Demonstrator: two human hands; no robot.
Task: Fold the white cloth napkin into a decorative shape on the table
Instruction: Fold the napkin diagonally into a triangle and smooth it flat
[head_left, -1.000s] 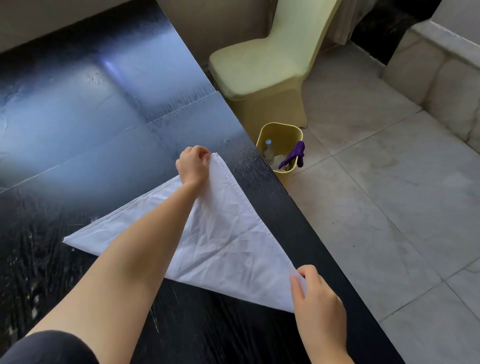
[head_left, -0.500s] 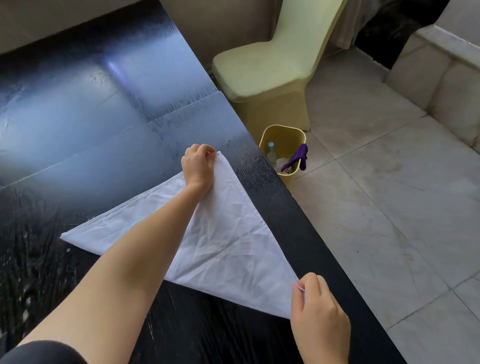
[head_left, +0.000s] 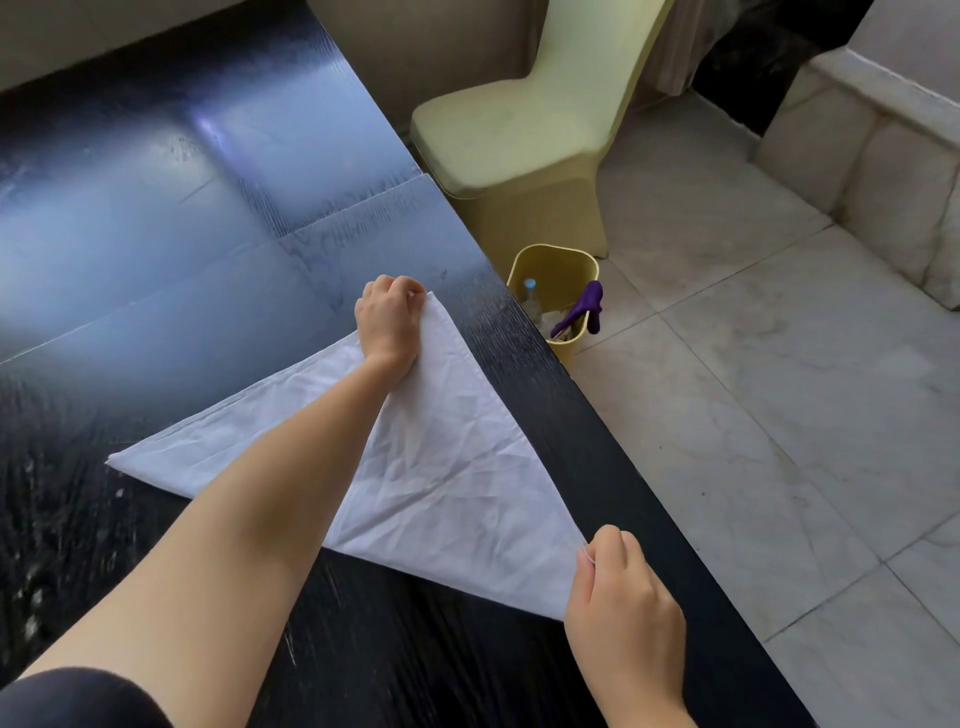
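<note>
The white cloth napkin (head_left: 447, 483) lies flat on the glossy black table (head_left: 208, 218), folded into a triangle. My left hand (head_left: 389, 322) reaches across it and pinches the far corner near the table's right edge. My right hand (head_left: 623, 618) pinches the near right corner between thumb and fingers. The third corner points left and lies free on the table. My left forearm covers the middle of the cloth.
The table's right edge runs diagonally just beside the napkin. On the tiled floor past it stands a yellow waste bin (head_left: 571, 265) with a bottle and a purple glove, and behind it a yellow-covered chair (head_left: 530, 135). A low stone wall (head_left: 872, 156) is at the far right.
Both hands keep hold of the same two corners. The napkin looks a little flatter and more taut along its right edge; the view has shifted slightly.
</note>
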